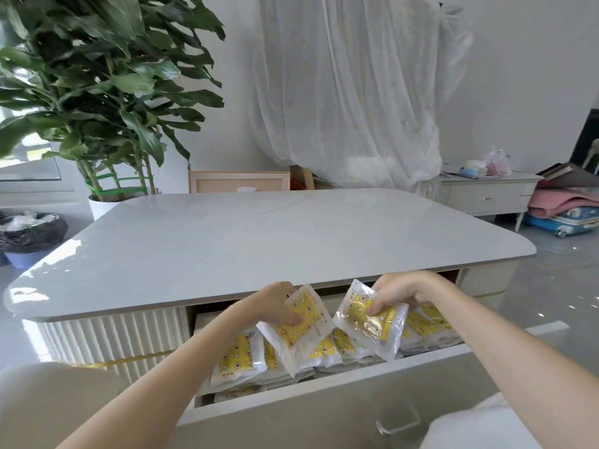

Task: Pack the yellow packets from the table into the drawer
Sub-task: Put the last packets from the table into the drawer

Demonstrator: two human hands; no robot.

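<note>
White glossy table [259,241] fills mid-room, its drawer [324,413] open at 6 o'clock. Left hand [275,304] pinches a yellow packet [301,332]. Right hand [393,293] grips a second packet [372,322]. Both are tilted above stacked packets [236,358] in the drawer. Potted plant [97,76] at 10 o'clock, curtain [350,92] at 12.

Both forearms [155,377] are bare from the wrists down to the picture's lower edge, as are the left hand [275,306] and right hand [395,291]. Pale cream cloth [48,403] shows blurred at both lower corners, perhaps the person's clothing; I cannot tell.
</note>
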